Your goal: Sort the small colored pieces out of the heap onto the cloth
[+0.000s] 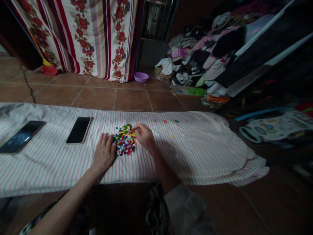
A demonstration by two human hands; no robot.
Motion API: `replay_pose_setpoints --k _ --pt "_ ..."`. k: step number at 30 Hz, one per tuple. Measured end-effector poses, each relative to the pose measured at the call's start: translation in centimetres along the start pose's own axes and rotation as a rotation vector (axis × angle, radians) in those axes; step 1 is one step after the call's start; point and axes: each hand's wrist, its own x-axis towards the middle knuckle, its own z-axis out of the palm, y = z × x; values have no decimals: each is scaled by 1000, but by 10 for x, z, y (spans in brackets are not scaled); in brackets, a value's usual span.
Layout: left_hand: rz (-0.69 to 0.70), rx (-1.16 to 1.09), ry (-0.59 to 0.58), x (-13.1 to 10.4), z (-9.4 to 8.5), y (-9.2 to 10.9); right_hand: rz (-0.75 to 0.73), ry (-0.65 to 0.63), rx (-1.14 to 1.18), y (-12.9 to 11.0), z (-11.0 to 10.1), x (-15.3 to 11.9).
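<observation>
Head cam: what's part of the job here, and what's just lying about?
Job:
- left hand, flat beside the pile
- right hand, fingertips at the pile's right edge
- pile of small coloured pieces
- loose pieces further right
- striped cloth underneath

Lying about:
- near phone
- far-left phone
- purple bowl
- clothes heap

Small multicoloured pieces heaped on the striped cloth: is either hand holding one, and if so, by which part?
It cannot be told: the right hand curls at the heap, hiding any piece; the left hand lies palm-down, showing none.
</observation>
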Motion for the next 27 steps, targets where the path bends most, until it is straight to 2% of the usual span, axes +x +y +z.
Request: replay_pose_setpoints --k 5,9,15,22,25,27 --pt "-78 1 166 -10 6 5 327 19 556 11 -13 -8" --pt "-209 -15 236 -16 7 7 438 40 805 6 -13 -20" --pt "-224 52 230 -21 4 17 510 -25 938 -9 -23 -29" --pt "-273 124 248 -23 3 27 493 26 896 -1 -34 -35" --pt "-308 155 254 -23 1 30 474 92 848 9 -54 -33" --pt "-317 173 233 -23 0 32 463 194 818 21 -76 -31"
